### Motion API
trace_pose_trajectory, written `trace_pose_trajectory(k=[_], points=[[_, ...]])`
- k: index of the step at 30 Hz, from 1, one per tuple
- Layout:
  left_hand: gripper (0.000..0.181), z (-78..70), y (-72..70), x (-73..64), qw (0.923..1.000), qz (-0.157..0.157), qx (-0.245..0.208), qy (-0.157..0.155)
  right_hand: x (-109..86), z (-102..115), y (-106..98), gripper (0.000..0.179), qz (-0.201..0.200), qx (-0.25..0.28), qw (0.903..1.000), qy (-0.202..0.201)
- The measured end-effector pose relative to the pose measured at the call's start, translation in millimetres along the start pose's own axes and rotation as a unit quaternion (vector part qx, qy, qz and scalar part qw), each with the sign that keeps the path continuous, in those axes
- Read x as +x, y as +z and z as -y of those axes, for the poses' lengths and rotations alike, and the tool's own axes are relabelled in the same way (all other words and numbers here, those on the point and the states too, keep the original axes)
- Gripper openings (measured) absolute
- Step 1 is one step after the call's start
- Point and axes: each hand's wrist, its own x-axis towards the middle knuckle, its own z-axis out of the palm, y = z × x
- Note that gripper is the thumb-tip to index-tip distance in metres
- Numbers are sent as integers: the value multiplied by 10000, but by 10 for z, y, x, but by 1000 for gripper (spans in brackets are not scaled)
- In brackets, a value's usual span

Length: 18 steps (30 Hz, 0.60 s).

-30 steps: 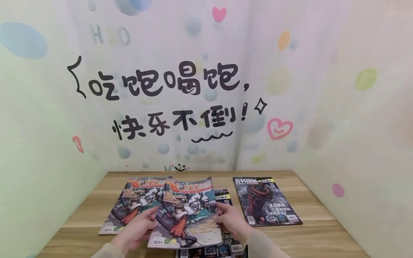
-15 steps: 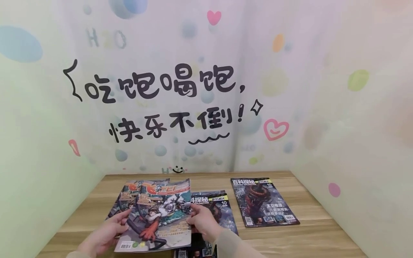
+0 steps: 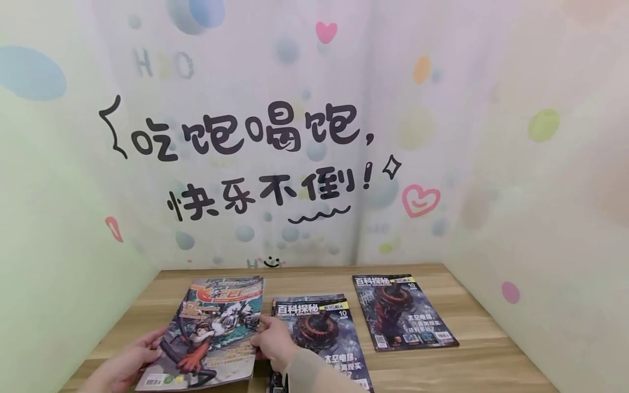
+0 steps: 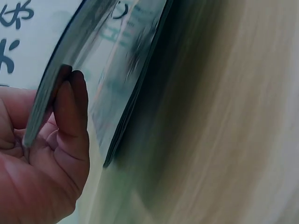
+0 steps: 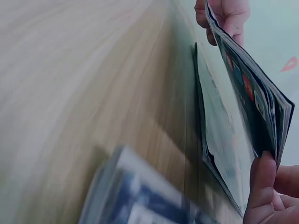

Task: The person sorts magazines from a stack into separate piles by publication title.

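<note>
Between both hands is a comic magazine (image 3: 211, 338) with an orange title and a red-gloved figure on its cover. My left hand (image 3: 129, 361) pinches its left edge; my right hand (image 3: 277, 341) pinches the right edge. In the left wrist view, the fingers (image 4: 70, 116) curl round the edge from beneath. A second magazine (image 5: 217, 116) lies flat on the table under the held one, with a gap showing between them in the right wrist view. From the head view it is almost wholly covered. Just right of my right hand lies a dark science magazine pile (image 3: 314, 330), partly hidden by my sleeve.
Another dark science magazine (image 3: 405, 314) lies farther right on the wooden table (image 3: 417, 371). Pale walls (image 3: 540, 218) with printed lettering and coloured spots close in the back and both sides of the table.
Both hands have carried the held magazine leftward, from over the dark pile to over the left magazine. More of the dark pile shows now.
</note>
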Motion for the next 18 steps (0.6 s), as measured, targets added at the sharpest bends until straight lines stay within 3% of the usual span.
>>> trace_pose_trajectory(k=[9,13,18], points=[[62,-40,-10,60,9987,-425,285,-6,69,15,123,60,-287,-120,9994,124],[60,-61,27,102,9959,-825,339,-179,113,-21,153,61,-369,-90,9992,112],[61,-63,10,136,9944,-863,549,-250,135,-46,191,58,-401,-159,9989,165]])
